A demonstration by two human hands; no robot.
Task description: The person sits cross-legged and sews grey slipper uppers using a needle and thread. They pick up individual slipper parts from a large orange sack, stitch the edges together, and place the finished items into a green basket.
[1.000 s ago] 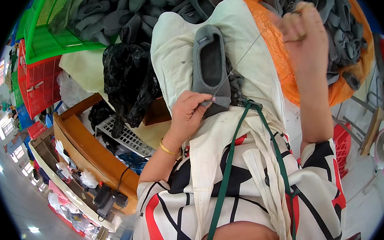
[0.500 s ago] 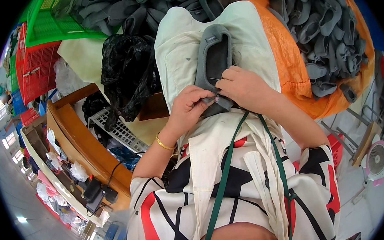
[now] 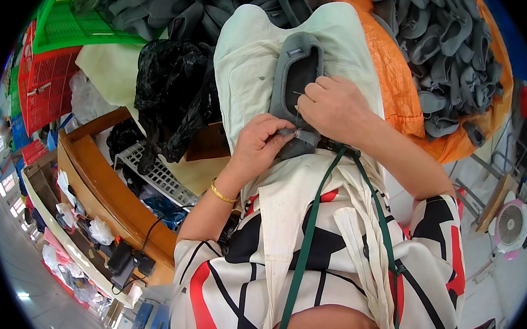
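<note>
Left forearm (image 3: 203, 216) angled up and inward from below; one gold bracelet (image 3: 222, 193) is worn at the wrist. Left hand (image 3: 257, 141) is bent inward, its fingers (image 3: 278, 124) pinched together on the toe part of one grey shoe (image 3: 282, 84). Right forearm (image 3: 405, 164) slanted in from the right. Right hand (image 3: 334, 108) is curled over the right side of the shoe opening, fingers drawn together on what is read as one needle (image 3: 297, 93), seen only as a thin line. Two hands counted, near each other. The shoe is laid on the lap, on a white apron (image 3: 245, 61), opening up, heel directed away from the body.

Beyond, at left: one black bag (image 3: 174, 99), one white basket (image 3: 154, 173) near it. At right: one orange sack (image 3: 389, 76), filled with loose shoes (image 3: 455, 31), overlapped too much to be counted. At upper left a second heap (image 3: 164, 10) of grey shoes, likewise not countable, is seen beside one green crate (image 3: 72, 35). Farther out: one large red crate (image 3: 45, 85) at left, one fan (image 3: 509, 225) at right.
</note>
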